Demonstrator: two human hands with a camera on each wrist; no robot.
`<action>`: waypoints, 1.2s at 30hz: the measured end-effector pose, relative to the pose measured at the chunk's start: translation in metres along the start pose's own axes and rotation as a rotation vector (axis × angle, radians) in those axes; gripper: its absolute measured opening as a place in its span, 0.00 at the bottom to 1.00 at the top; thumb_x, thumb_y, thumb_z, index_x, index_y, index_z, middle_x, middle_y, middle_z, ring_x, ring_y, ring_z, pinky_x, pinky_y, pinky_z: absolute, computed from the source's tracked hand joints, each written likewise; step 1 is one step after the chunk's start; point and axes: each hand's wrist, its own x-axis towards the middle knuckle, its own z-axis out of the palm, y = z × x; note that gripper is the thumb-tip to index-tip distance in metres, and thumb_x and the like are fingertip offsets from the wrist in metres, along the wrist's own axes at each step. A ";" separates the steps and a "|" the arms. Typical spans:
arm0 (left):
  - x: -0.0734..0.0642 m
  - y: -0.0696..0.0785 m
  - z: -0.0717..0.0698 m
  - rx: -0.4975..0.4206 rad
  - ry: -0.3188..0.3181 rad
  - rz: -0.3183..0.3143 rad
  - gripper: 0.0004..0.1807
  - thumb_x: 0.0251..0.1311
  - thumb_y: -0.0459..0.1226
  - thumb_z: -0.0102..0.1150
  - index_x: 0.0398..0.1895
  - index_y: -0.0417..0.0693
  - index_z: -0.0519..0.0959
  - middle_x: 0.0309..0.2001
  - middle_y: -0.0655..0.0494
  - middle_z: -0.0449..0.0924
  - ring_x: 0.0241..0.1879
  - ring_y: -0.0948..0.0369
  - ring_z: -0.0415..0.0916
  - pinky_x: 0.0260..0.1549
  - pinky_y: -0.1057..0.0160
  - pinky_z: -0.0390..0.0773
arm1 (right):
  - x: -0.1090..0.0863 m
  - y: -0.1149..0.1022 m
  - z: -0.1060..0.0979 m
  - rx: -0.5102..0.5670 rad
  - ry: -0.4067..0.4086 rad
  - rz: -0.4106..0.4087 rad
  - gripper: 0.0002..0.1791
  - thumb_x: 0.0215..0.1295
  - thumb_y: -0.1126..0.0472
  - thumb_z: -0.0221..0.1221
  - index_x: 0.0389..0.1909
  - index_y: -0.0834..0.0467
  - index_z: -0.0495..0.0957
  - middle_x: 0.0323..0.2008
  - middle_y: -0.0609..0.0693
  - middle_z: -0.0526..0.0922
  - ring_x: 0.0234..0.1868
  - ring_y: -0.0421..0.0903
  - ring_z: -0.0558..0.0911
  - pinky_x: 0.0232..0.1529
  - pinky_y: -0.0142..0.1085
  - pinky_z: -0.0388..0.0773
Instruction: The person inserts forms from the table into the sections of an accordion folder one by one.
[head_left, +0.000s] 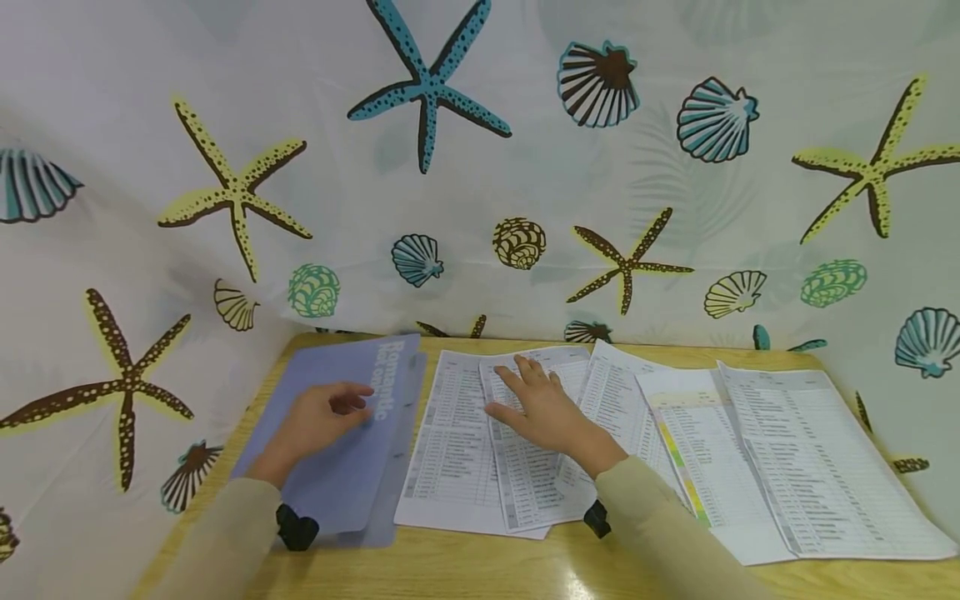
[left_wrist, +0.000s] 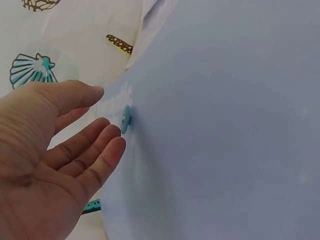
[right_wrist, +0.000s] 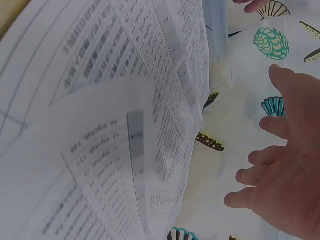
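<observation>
My left hand [head_left: 318, 421] hovers over a blue plastic folder [head_left: 330, 487] with white lettering, its fingers loosely bent and holding nothing. In the left wrist view a small blue button [left_wrist: 126, 119] stands out from the folder, just beyond the fingertips. Over overlapping printed sheets [head_left: 453, 425] in the middle, my right hand [head_left: 543, 408] has its fingers spread. The right wrist view has this hand apart from the pages, with nothing in its grasp.
Further right lie a sheet with a yellow and green strip [head_left: 693, 475] and another printed sheet [head_left: 817, 467]. The wooden table [head_left: 465, 567] shows along the front. A curtain with starfish and shells [head_left: 480, 200] hangs behind and at both sides.
</observation>
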 end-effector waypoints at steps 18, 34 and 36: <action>-0.001 -0.007 0.013 0.019 -0.043 -0.062 0.17 0.64 0.36 0.70 0.55 0.41 0.86 0.44 0.43 0.89 0.44 0.49 0.86 0.44 0.50 0.84 | 0.024 -0.037 0.055 -0.044 -0.115 -0.092 0.38 0.80 0.38 0.51 0.83 0.50 0.60 0.84 0.64 0.53 0.84 0.65 0.53 0.80 0.64 0.53; 0.002 -0.002 0.015 0.040 -0.018 -0.056 0.17 0.65 0.34 0.69 0.56 0.42 0.86 0.42 0.45 0.86 0.41 0.54 0.81 0.43 0.52 0.81 | 0.034 -0.061 0.087 -0.171 -0.159 -0.117 0.34 0.81 0.39 0.51 0.82 0.45 0.63 0.83 0.61 0.57 0.83 0.64 0.57 0.79 0.61 0.58; 0.003 -0.001 0.015 0.044 -0.006 -0.047 0.16 0.64 0.34 0.68 0.55 0.42 0.86 0.41 0.46 0.86 0.40 0.55 0.80 0.42 0.54 0.79 | 0.034 -0.064 0.088 -0.185 -0.162 -0.120 0.34 0.81 0.38 0.50 0.81 0.44 0.63 0.83 0.61 0.57 0.83 0.64 0.57 0.79 0.61 0.59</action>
